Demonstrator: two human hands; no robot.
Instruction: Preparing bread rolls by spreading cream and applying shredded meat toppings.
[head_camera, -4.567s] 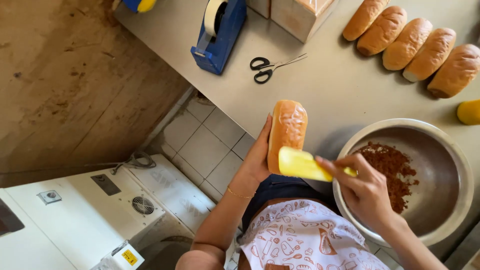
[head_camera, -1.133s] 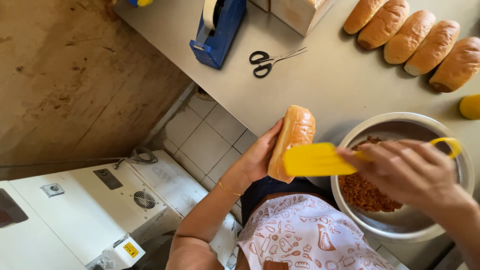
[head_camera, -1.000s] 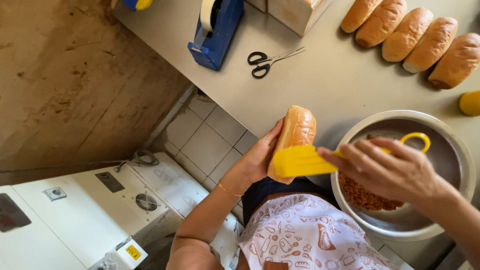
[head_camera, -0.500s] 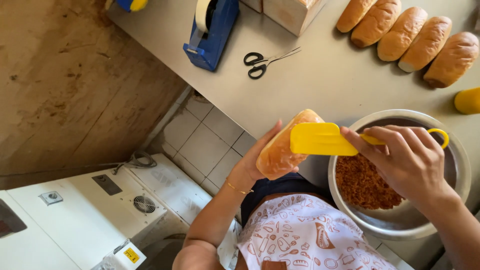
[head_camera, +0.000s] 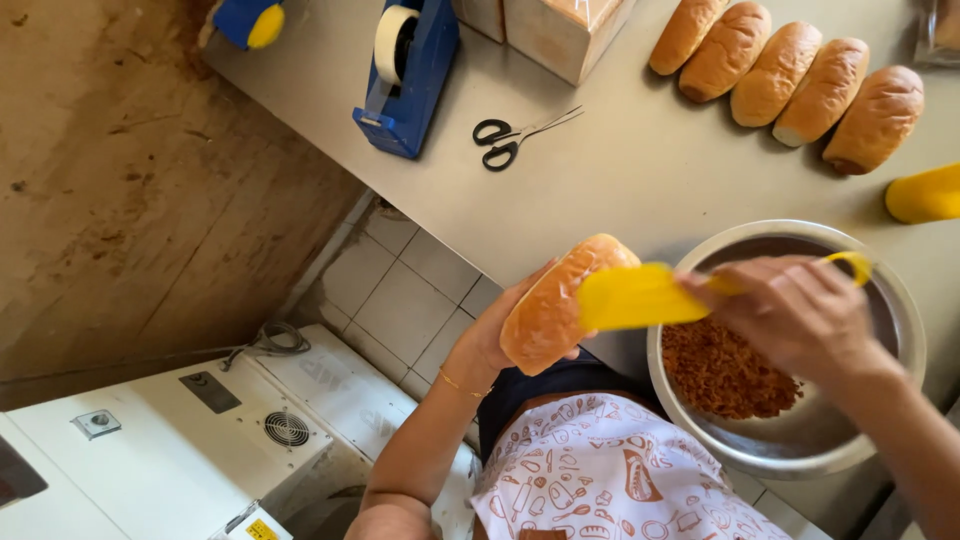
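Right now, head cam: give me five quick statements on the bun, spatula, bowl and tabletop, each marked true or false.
1. The left hand holds a bread roll. True.
2. The right hand holds a metal spoon. False: it holds a yellow spatula, blade against the roll.
3. The metal bowl is empty. False: a reddish-brown crumbly filling lies in it.
4. Five more rolls lie in a row on the table. True.
5. The scissors sit inside the bowl. False: they lie on the table beside the blue tape dispenser.
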